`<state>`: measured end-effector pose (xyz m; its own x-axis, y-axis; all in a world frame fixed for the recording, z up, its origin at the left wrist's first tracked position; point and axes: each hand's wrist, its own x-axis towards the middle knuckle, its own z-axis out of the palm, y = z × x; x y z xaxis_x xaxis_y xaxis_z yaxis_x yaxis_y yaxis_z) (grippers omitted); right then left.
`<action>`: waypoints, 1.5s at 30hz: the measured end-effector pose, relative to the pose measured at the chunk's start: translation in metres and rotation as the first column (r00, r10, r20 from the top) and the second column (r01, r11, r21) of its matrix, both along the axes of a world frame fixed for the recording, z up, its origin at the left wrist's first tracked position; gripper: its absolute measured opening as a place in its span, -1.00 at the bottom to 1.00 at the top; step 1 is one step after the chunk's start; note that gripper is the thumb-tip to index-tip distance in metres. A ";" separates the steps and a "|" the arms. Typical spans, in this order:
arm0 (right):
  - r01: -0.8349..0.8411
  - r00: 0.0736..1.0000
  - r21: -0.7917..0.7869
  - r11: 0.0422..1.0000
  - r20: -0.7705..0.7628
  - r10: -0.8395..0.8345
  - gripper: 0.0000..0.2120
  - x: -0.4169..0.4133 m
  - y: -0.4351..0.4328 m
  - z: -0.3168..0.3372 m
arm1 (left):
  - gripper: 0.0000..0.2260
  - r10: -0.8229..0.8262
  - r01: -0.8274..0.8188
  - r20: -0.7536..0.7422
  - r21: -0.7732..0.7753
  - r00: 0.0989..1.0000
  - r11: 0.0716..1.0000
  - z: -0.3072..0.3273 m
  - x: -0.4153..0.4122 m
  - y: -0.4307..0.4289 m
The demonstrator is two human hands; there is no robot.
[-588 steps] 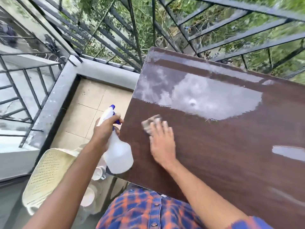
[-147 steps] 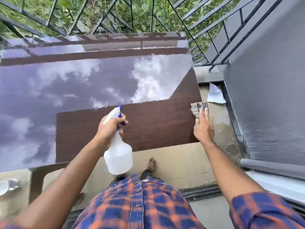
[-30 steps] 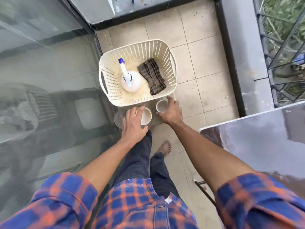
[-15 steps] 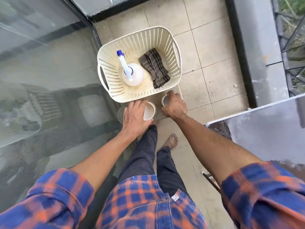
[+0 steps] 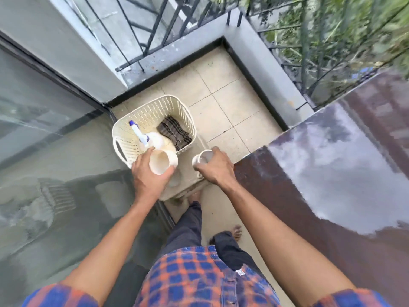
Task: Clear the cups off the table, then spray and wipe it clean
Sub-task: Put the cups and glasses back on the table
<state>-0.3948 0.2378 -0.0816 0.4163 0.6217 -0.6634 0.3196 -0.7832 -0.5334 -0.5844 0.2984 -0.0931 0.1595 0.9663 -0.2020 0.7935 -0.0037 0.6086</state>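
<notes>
My left hand (image 5: 148, 178) grips a large white cup (image 5: 162, 161), lifted and tilted with its mouth towards me. A smaller white cup (image 5: 202, 157) is held in my right hand (image 5: 215, 169), just left of the table corner. Below both hands is a low stool (image 5: 188, 183). The cream plastic basket (image 5: 152, 111) stands behind the cups on the floor, holding the white spray bottle (image 5: 147, 138) with its blue nozzle and the dark striped cloth (image 5: 174, 135). The glossy brown table (image 5: 332, 173) fills the right side and reflects the sky.
A glass door (image 5: 44, 151) runs along the left. A concrete kerb with a black metal railing (image 5: 155, 25) bounds the tiled balcony floor (image 5: 225, 100) at the back and right. My bare feet (image 5: 235, 232) stand between door and table.
Both hands have lifted the two cups off the low stool. My view has swung right, bringing more of the table and railing into sight.
</notes>
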 end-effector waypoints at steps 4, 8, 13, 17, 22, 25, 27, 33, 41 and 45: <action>0.077 0.996 0.133 0.988 0.033 -0.082 -0.60 0.035 -0.055 0.056 | -0.28 -0.167 0.168 -0.019 0.067 0.986 0.984 0.026 0.033 -0.014; 0.237 0.966 0.217 0.947 0.055 -0.254 -0.71 0.086 -0.133 0.090 | -0.20 -0.332 0.332 -0.019 0.066 0.943 0.941 0.041 0.097 -0.040; 0.390 0.885 0.234 0.891 0.171 -0.432 -0.74 0.154 -0.241 0.107 | -0.24 -0.528 0.525 0.037 0.056 0.849 0.849 0.067 0.202 -0.086; 0.580 0.750 0.233 0.781 0.221 -0.623 -0.69 0.197 -0.302 0.088 | -0.16 -0.643 0.640 0.089 0.062 0.761 0.766 0.077 0.273 -0.112; 0.685 0.629 0.269 0.677 0.250 -0.736 -0.48 0.248 -0.355 0.071 | -0.09 -0.776 0.777 0.069 0.032 0.626 0.629 0.080 0.364 -0.132; 0.688 0.622 0.263 0.676 0.265 -0.737 -0.45 0.280 -0.367 0.065 | -0.07 -0.847 0.845 0.041 0.048 0.531 0.532 0.072 0.412 -0.136; 0.684 0.622 0.256 0.683 0.285 -0.730 -0.43 0.303 -0.367 0.060 | -0.08 -0.877 0.876 0.005 0.058 0.480 0.480 0.071 0.443 -0.140; 0.684 0.603 0.271 0.677 0.313 -0.734 -0.43 0.385 -0.343 0.047 | -0.18 -0.904 0.905 -0.049 0.034 0.425 0.424 0.071 0.536 -0.143; 0.667 0.620 0.273 0.693 0.313 -0.720 -0.35 0.452 -0.304 0.039 | -0.25 -0.919 0.922 -0.078 0.026 0.387 0.386 0.059 0.605 -0.141; 0.671 0.611 0.277 0.688 0.320 -0.724 -0.35 0.461 -0.295 0.031 | -0.23 -0.923 0.926 -0.080 0.014 0.376 0.376 0.046 0.621 -0.136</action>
<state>0.0657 -0.0567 -0.0510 0.9503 0.0961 -0.2961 -0.1058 -0.7948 -0.5976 0.0369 0.1629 -0.0474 0.9517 0.2323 -0.2009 0.3056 -0.7822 0.5429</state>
